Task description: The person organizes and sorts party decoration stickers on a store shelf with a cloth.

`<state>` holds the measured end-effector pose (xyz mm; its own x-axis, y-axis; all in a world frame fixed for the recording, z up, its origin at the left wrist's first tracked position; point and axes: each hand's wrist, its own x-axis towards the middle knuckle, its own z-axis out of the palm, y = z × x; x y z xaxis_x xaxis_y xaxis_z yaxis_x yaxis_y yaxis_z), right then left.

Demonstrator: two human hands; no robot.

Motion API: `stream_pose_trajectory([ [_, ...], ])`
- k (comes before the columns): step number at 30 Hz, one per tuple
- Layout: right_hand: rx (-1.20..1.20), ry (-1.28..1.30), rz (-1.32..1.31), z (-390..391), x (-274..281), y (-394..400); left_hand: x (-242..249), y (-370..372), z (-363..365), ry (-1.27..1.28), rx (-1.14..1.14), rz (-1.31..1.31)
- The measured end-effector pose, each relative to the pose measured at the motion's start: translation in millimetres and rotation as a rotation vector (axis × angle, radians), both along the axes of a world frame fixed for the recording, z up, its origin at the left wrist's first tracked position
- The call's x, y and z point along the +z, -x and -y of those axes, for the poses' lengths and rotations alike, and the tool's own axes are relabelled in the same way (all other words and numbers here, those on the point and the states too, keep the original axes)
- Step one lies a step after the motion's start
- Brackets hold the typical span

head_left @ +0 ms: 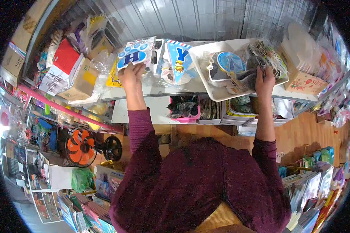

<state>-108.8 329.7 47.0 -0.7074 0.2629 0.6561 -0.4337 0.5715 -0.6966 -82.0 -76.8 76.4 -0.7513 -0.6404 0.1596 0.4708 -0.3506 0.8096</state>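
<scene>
On the shelf, my left hand rests its fingers on the lower edge of a packet with a blue letter H. My right hand is at the right part of a white tray, its fingers closed on a dark packet. Inside the tray lie a round blue piece and several clear packets. Between my hands, a light blue pennant with a letter Y lies just left of the tray.
Cardboard boxes with a red packet stand at the left. Another box is right of the tray. Below the shelf are a pink basket and, lower left, an orange fan.
</scene>
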Motion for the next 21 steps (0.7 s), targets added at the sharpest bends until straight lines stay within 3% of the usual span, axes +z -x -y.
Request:
stream_pose_trajectory([
  [6, -0.018, -0.176, 0.049, -2, 1, 2, 21, -23, -26, 0.303, 0.166, 0.102],
  [7, -0.031, -0.172, 0.127, -2, 2, 1, 25, -29, -26, 0.365, 0.067, 0.057],
  [8, -0.006, -0.140, 0.078, -12, -17, 15, 41, -38, -46, 0.361, 0.214, 0.192],
  [10, 0.036, -0.112, 0.028, -4, -6, 5, 29, -33, -27, 1.029, 0.623, 0.147],
  [11, 0.044, -0.121, 0.048, -4, -4, 3, 28, -37, -24, 1.033, 0.645, 0.156],
  [15, 0.004, -0.135, 0.000, -1, -4, 3, 110, -102, -63, 0.908, 0.781, -0.230],
  [18, 0.023, -0.168, 0.156, -10, -9, 7, 158, -151, -60, 1.088, 1.368, -0.802],
  [19, 0.000, -0.240, 0.006, -8, -8, 7, 172, -173, -56, 1.145, 1.428, -0.912],
  [20, 0.054, -0.085, 0.058, -10, -18, 13, 184, -195, -53, 1.206, 1.447, -1.007],
  [21, 0.008, -0.163, 0.087, -17, -25, 17, 190, -206, -50, 1.261, 1.456, -1.028],
])
